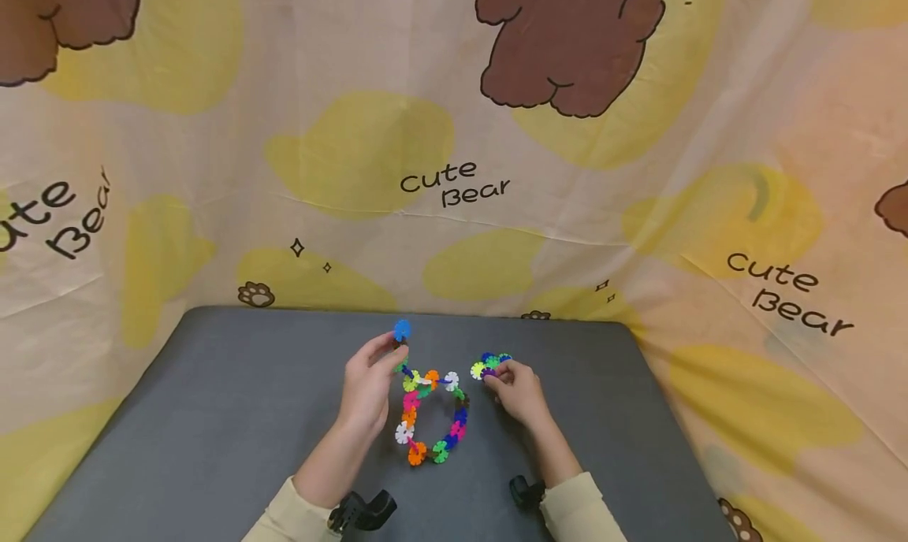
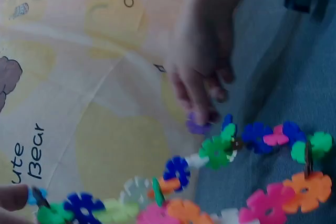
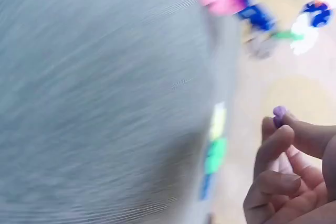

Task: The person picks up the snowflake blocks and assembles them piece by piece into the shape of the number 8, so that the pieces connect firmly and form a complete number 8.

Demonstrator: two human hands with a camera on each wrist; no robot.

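A chain of colourful interlocking snowflake discs (image 1: 417, 453) forms a closed loop with a short tail at its upper left. My left hand (image 1: 365, 388) grips that tail, just below the blue disc (image 1: 402, 330) at its tip. Between the thumb and fingertips of my right hand (image 1: 525, 396) is a small purple snowflake disc (image 3: 279, 115), seen nearly edge-on in the right wrist view. It is apart from the chain. In the left wrist view, the tail runs from my left fingertips (image 2: 11, 198) toward pink and orange discs.
Beyond my right fingers lies a small cluster of loose discs (image 1: 478, 370), yellow, green and blue. The grey table (image 1: 234, 400) ends at a back edge against a bear-print cloth (image 1: 340, 156). Dark camera straps (image 1: 362, 512) sit at both wrists.
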